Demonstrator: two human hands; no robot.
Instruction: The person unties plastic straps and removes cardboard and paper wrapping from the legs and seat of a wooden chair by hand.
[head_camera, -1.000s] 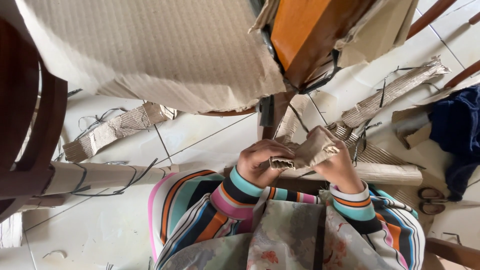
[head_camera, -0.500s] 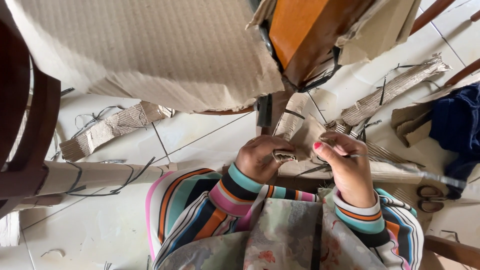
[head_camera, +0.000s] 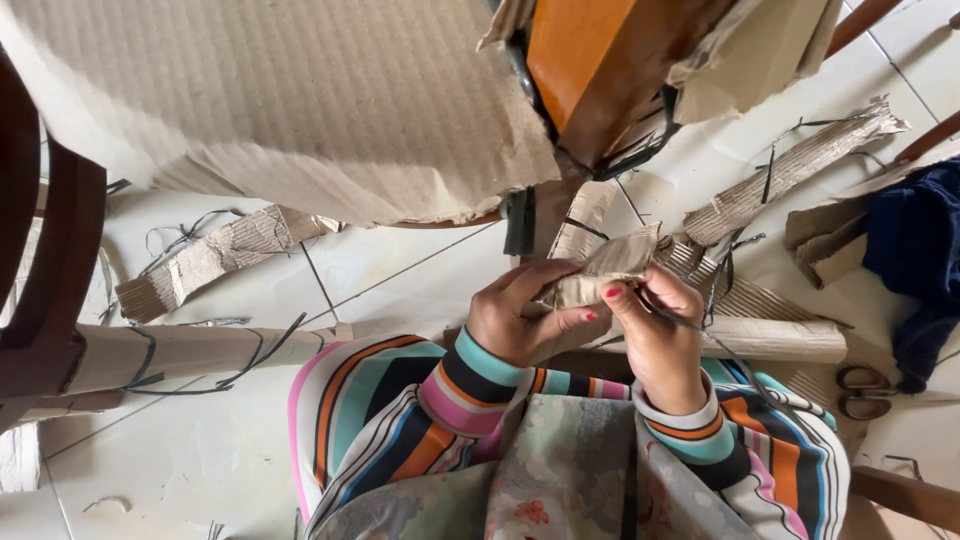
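My left hand (head_camera: 520, 315) grips a crumpled piece of brown corrugated cardboard (head_camera: 612, 268) wrapped around a dark wooden leg (head_camera: 545, 215) of the orange-brown piece of furniture (head_camera: 590, 70) above. My right hand (head_camera: 655, 335) presses on the same cardboard with the thumb and pinches a thin dark strap (head_camera: 700, 335) that runs down to the right. Both wrists wear striped sleeves. The leg below the cardboard is hidden by my hands.
A big sheet of corrugated cardboard (head_camera: 280, 95) covers the furniture at the top. Cardboard scraps (head_camera: 215, 255), a cardboard-wrapped leg (head_camera: 190, 350) tied with black straps, a dark curved wooden part (head_camera: 50, 260), scissors (head_camera: 865, 390) and a dark blue cloth (head_camera: 920, 250) lie on the white tiled floor.
The cardboard piece was pulled tighter to the leg. My right hand slid from over the cardboard to its lower right and now pinches the thin dark strap.
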